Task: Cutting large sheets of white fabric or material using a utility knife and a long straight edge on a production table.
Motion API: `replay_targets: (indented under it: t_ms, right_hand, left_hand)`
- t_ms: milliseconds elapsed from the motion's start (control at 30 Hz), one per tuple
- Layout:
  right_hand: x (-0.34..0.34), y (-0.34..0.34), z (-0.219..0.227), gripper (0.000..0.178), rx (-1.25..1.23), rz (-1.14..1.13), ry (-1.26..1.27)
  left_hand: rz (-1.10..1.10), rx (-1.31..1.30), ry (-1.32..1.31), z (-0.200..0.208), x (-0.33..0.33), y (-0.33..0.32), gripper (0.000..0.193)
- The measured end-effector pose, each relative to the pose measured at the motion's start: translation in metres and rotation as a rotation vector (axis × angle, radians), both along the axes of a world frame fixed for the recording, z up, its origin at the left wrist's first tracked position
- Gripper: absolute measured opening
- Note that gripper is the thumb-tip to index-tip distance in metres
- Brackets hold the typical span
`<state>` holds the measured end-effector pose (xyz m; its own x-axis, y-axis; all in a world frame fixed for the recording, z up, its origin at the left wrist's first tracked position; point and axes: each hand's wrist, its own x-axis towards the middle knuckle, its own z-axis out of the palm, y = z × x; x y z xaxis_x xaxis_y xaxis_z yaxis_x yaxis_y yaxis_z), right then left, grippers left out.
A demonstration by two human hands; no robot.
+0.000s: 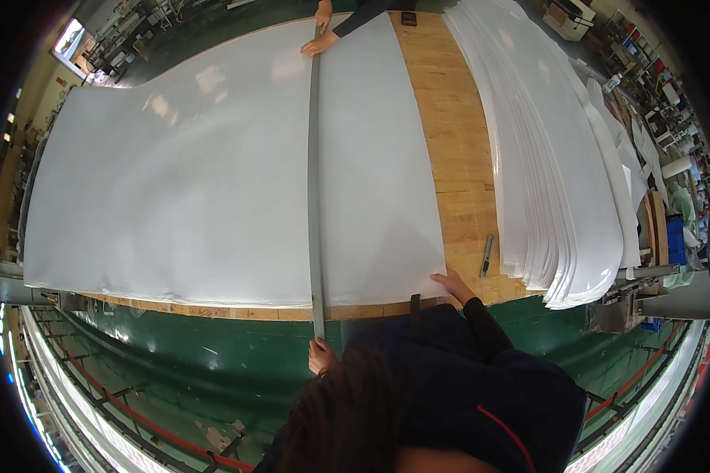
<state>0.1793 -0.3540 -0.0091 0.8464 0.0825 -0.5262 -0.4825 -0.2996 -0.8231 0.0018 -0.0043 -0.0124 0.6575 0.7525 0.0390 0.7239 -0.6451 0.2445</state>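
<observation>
A long grey metal straightedge (pixel 315 173) lies across a large white sheet (pixel 189 181) on the wooden table. Its near end sticks out past the table's front edge, and my left hand (pixel 322 358) is closed round it. My right hand (pixel 455 286) rests at the sheet's near right corner, its visible fingers apart on the surface. At the far edge, one hand of a co-worker (pixel 318 44) presses on the sheet beside the straightedge. The co-worker's other hand (pixel 323 14) is at the bar's far end; what it holds is too small to make out.
A utility knife (pixel 487 256) lies on the bare wood strip of the table (pixel 459 150), right of my right hand. Beyond it sits a thick stack of white sheets (pixel 540 158). A small dark object (pixel 409 18) lies at the far edge. Green floor (pixel 181 347) shows below the table.
</observation>
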Motion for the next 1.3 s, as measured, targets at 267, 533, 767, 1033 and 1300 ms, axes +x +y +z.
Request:
replay_targets:
  t_ms: [267,533,767,1033,1300]
  right_hand:
    - [0.001,-0.001,0.0,0.043,0.004,0.011,-0.004]
    - [0.001,0.0,0.0,0.041,0.033,-0.001,0.013]
    - [0.0,-0.001,-0.003,0.041,0.023,-0.011,0.022]
    - [-0.014,-0.024,0.003,0.043,0.113,-0.045,0.168]
    - [-0.025,-0.071,0.004,0.045,-0.059,-0.081,0.111]
  left_hand:
    - [-0.025,-0.024,-0.025,0.003,0.0,0.0,0.028]
    - [-0.028,0.013,-0.033,0.003,0.001,0.001,0.028]
    - [-0.013,-0.014,-0.007,0.001,-0.001,0.0,0.027]
    - [-0.044,0.002,-0.033,-0.009,-0.005,0.005,0.026]
    - [0.016,0.023,-0.009,-0.009,-0.002,0.004,0.027]
